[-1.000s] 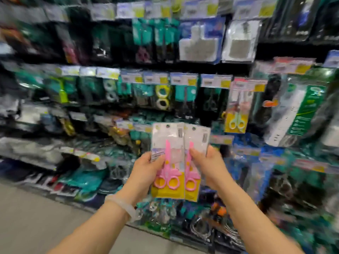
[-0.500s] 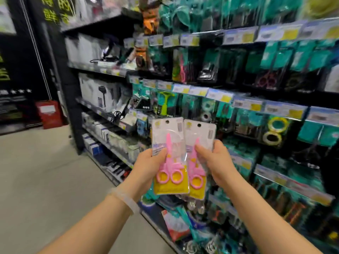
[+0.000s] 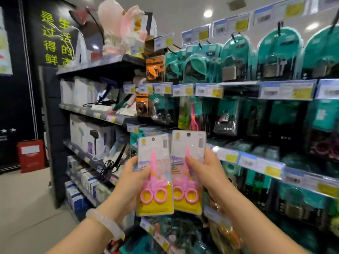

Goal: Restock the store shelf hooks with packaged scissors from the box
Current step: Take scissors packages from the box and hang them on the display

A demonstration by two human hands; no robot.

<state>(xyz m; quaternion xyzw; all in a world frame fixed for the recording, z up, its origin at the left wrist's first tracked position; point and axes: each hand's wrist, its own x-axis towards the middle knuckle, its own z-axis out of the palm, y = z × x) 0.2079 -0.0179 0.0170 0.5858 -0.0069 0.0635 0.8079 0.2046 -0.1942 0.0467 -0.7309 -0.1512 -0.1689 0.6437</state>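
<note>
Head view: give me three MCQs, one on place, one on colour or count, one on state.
1. Where does the pink scissors pack on a hook hang relative to the held packs?
A above
B below
C far left
2. How many clear-and-yellow carded packs of pink scissors are held?
A one
B two
C four
3. The left hand is:
A empty
B gripping a pack
C flat on the shelf

1 A: it hangs higher up the shelf.
2 B: left pack, right pack.
3 B: thumb lies across the left pack's front; the right hand grips the other.
</note>
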